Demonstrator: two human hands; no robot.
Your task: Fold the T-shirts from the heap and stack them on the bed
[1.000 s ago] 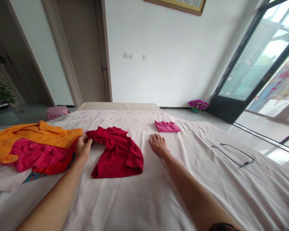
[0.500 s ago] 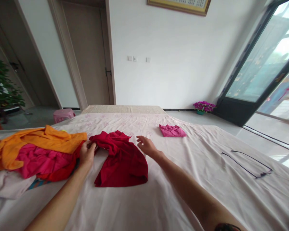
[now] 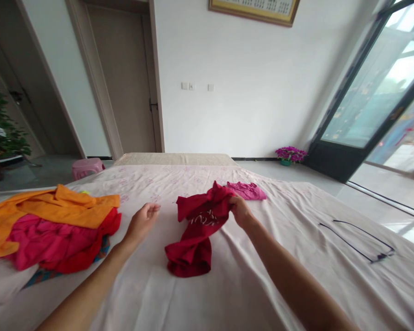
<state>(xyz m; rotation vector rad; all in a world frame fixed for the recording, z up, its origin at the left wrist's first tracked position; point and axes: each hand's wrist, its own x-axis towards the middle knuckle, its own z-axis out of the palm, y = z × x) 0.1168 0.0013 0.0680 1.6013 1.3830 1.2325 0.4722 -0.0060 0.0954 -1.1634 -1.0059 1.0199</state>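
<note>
A crumpled dark red shirt (image 3: 193,255) with pale lettering lies in the middle of the covered surface, its upper part lifted and twisted. My right hand (image 3: 240,210) grips it at the upper right, fingers closed on the cloth. To the left of the shirt, my left hand (image 3: 145,221) hovers apart from it, fingers loosely bent and holding nothing. Just behind my right hand is a folded pink garment (image 3: 250,191). A heap of clothes rests at the left, with an orange garment (image 3: 79,209) on top of a pink one (image 3: 51,241) and a red one (image 3: 79,263).
A pale sheet (image 3: 138,294) with wrinkles covers the surface. Black-framed glasses (image 3: 379,256) lie on it at the right, temples extended. Beyond the far edge are a pink stool (image 3: 88,168), a pot of purple flowers (image 3: 290,155) and a white wall.
My left hand has let go of the dark red shirt and moved away from the clothes heap. My right hand has taken hold of the shirt, which has shifted right and bunched up.
</note>
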